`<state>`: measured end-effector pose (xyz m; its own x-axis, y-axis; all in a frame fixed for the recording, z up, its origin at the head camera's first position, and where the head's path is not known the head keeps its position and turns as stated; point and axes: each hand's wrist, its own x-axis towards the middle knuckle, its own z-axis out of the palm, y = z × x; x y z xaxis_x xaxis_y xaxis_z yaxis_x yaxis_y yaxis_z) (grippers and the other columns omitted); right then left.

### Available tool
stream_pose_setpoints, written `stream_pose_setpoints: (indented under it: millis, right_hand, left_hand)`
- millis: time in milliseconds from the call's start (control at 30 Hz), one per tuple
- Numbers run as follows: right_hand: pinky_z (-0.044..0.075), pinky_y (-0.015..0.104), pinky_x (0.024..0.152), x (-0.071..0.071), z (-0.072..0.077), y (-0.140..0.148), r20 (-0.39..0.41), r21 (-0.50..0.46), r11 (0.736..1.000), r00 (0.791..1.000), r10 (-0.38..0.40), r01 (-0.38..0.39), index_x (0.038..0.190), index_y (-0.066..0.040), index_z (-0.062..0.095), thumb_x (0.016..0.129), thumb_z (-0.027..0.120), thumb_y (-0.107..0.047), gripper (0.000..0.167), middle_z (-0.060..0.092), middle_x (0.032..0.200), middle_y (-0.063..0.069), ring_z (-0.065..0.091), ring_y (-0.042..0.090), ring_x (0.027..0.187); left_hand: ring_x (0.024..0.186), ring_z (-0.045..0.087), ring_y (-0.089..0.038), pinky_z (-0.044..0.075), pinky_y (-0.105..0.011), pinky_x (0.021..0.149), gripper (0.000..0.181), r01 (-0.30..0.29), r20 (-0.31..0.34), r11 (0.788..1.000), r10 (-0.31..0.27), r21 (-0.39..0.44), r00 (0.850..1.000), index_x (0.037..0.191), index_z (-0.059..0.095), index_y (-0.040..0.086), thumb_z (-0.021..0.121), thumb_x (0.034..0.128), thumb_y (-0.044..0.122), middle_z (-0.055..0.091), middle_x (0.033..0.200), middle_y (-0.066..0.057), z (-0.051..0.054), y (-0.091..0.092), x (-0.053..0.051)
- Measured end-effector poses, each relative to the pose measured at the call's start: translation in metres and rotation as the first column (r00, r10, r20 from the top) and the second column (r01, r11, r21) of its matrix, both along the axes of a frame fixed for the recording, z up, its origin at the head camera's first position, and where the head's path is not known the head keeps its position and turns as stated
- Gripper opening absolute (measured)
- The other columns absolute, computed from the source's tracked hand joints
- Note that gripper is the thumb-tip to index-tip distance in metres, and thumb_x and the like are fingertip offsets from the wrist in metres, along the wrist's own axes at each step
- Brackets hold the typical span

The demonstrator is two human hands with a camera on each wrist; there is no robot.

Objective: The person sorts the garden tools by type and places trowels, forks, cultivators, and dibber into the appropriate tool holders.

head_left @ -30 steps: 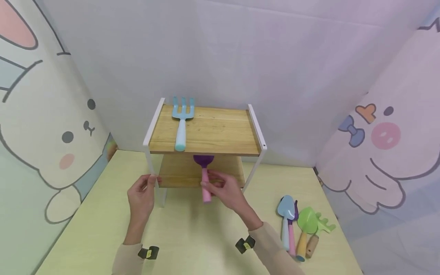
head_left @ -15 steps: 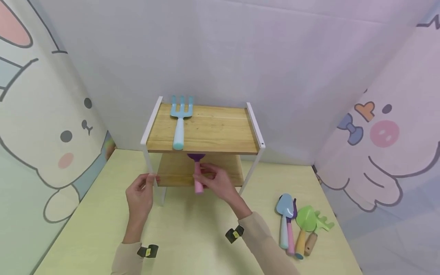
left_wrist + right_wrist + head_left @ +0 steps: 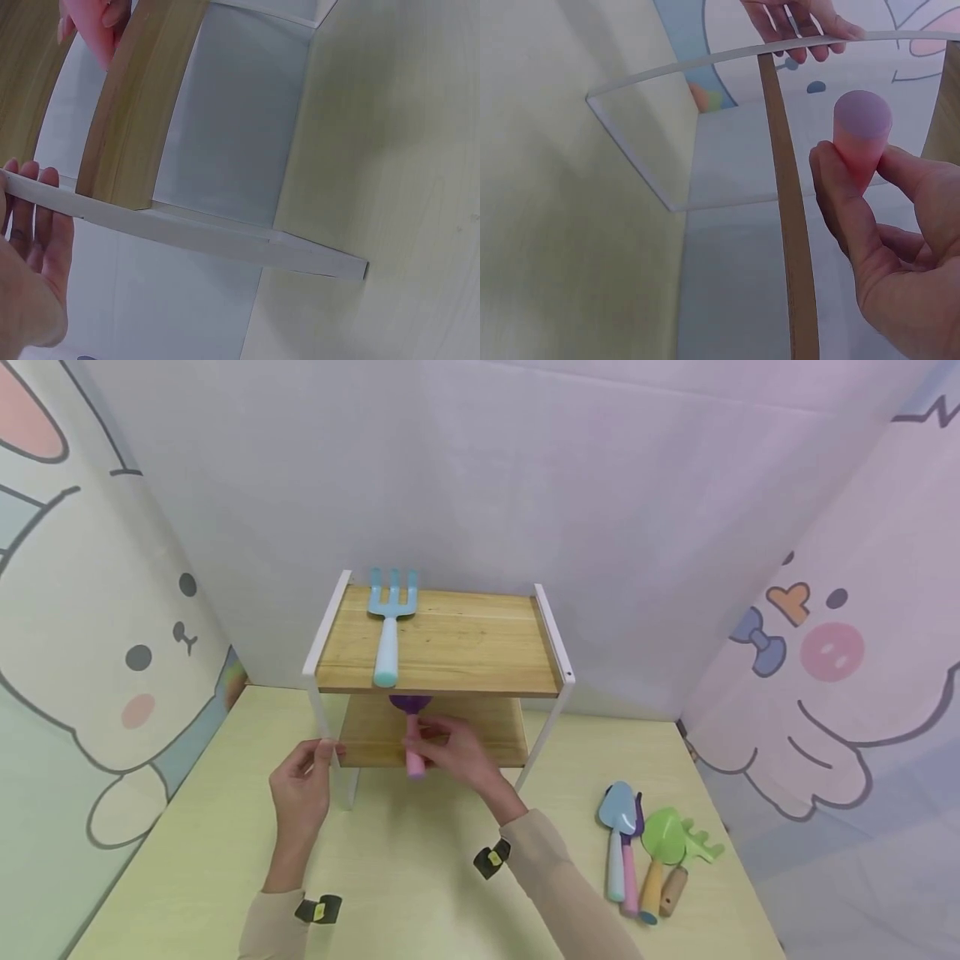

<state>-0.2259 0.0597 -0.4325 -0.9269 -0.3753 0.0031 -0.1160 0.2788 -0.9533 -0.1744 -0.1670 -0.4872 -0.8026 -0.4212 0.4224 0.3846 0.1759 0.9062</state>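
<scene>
My right hand (image 3: 459, 752) pinches the pink handle of a purple garden trowel (image 3: 414, 747) between thumb and fingers. Its purple blade reaches in over the lower board (image 3: 480, 735) of a two-tier shelf, and the upper board (image 3: 480, 643) hides most of it. In the right wrist view, the handle's round end (image 3: 862, 116) points at the camera. My left hand (image 3: 302, 785) holds the white left-hand leg (image 3: 195, 232) of the shelf with thumb and fingertips. On the upper board's left side lies a light-blue hand fork (image 3: 387, 635), tines toward the back.
Right of the shelf, on the pale tabletop (image 3: 420, 877), lie a light-blue trowel (image 3: 618, 827), a purple-headed tool with a pink handle (image 3: 629, 877), a green trowel (image 3: 663, 839) and a green rake (image 3: 697, 847). A cartoon-printed cloth (image 3: 480, 468) stands behind and beside.
My right hand has carried the purple trowel leftward and a little deeper under the upper board. The left hand keeps its hold on the shelf leg.
</scene>
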Motion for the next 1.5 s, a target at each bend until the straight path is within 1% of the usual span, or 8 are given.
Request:
stream_pose_setpoints:
  millis: [167, 333, 533, 733, 933, 1033, 1233, 1500]
  right_hand:
    - [0.061, 0.030, 0.076, -0.006, 0.002, -0.009, 0.011, 0.065, 0.998, 1.000, 0.026, -0.026, 0.132, -0.007, 0.068, 0.094, 0.077, -0.034, 0.047, 0.073, 0.118, 0.007, 0.072, 0.014, 0.095]
    - [0.060, 0.027, 0.076, -0.012, 0.003, -0.017, 0.013, 0.097, 0.995, 1.000, 0.020, -0.021, 0.129, -0.005, 0.069, 0.094, 0.077, -0.034, 0.046, 0.073, 0.117, 0.009, 0.072, 0.015, 0.096]
    - [0.061, 0.029, 0.077, -0.017, 0.003, -0.022, 0.056, 0.102, 0.995, 0.998, 0.000, -0.006, 0.129, -0.002, 0.068, 0.094, 0.077, -0.033, 0.048, 0.073, 0.118, 0.012, 0.073, 0.017, 0.094]
    - [0.061, 0.029, 0.076, -0.022, 0.006, -0.025, 0.075, 0.068, 0.998, 0.997, 0.000, -0.005, 0.125, 0.000, 0.069, 0.098, 0.073, -0.033, 0.043, 0.075, 0.112, 0.012, 0.075, 0.018, 0.090]
    - [0.058, 0.024, 0.079, -0.021, 0.007, -0.029, -0.018, 0.135, 0.989, 0.998, -0.065, 0.067, 0.119, -0.003, 0.074, 0.095, 0.075, -0.035, 0.040, 0.077, 0.110, 0.009, 0.074, 0.014, 0.095]
    - [0.060, 0.025, 0.074, -0.019, 0.008, -0.031, -0.021, 0.125, 0.989, 0.997, -0.079, 0.081, 0.119, -0.002, 0.073, 0.095, 0.076, -0.033, 0.039, 0.076, 0.112, 0.011, 0.075, 0.016, 0.090]
    - [0.059, 0.025, 0.062, -0.020, 0.004, -0.035, -0.031, 0.123, 0.987, 0.995, -0.097, 0.100, 0.120, -0.003, 0.071, 0.096, 0.076, -0.033, 0.039, 0.074, 0.113, 0.010, 0.072, 0.011, 0.081]
    - [0.058, 0.028, 0.055, -0.021, -0.002, -0.040, 0.026, 0.088, 0.990, 0.993, -0.114, 0.111, 0.123, -0.005, 0.067, 0.096, 0.076, -0.031, 0.038, 0.071, 0.102, 0.005, 0.068, 0.014, 0.063]
  left_hand:
    - [0.084, 0.071, -0.001, 0.053, -0.012, 0.084, 0.017, -0.011, 0.015, 1.000, 0.011, -0.004, 1.000, 0.094, 0.072, -0.008, 0.063, 0.1022, 0.003, 0.076, 0.089, -0.014, 0.001, -0.001, 0.001]
    - [0.086, 0.071, -0.002, 0.052, -0.013, 0.086, 0.017, -0.007, 0.016, 1.000, 0.007, -0.003, 1.000, 0.095, 0.072, -0.008, 0.063, 0.1025, 0.004, 0.076, 0.088, -0.011, 0.001, 0.000, 0.001]
    - [0.085, 0.071, -0.001, 0.052, -0.012, 0.085, 0.016, -0.007, 0.019, 1.000, 0.007, -0.001, 1.000, 0.095, 0.072, -0.008, 0.063, 0.1020, 0.003, 0.076, 0.088, -0.012, 0.000, 0.001, 0.000]
    - [0.085, 0.072, -0.003, 0.053, -0.013, 0.085, 0.015, 0.007, -0.003, 1.000, -0.007, 0.004, 1.000, 0.095, 0.071, -0.010, 0.062, 0.1018, 0.000, 0.076, 0.087, -0.010, 0.000, 0.000, 0.000]
    - [0.086, 0.072, -0.003, 0.053, -0.013, 0.086, 0.017, 0.006, -0.008, 1.000, -0.006, 0.006, 1.000, 0.094, 0.072, -0.009, 0.062, 0.1023, 0.002, 0.076, 0.086, -0.007, 0.002, 0.002, 0.001]
    - [0.086, 0.072, -0.003, 0.053, -0.013, 0.086, 0.017, 0.005, -0.009, 1.000, -0.005, 0.008, 1.000, 0.094, 0.071, -0.009, 0.062, 0.1022, 0.002, 0.076, 0.086, -0.009, 0.002, 0.002, 0.002]
    - [0.082, 0.072, -0.002, 0.053, -0.013, 0.083, 0.016, -0.005, -0.013, 1.000, 0.005, 0.010, 1.000, 0.093, 0.071, -0.010, 0.063, 0.1015, 0.001, 0.076, 0.084, -0.006, 0.001, 0.002, 0.002]
    - [0.081, 0.072, -0.001, 0.053, -0.013, 0.083, 0.016, -0.003, -0.018, 1.000, 0.003, 0.007, 1.000, 0.093, 0.071, -0.010, 0.063, 0.1014, 0.000, 0.076, 0.084, -0.002, 0.001, 0.002, 0.002]
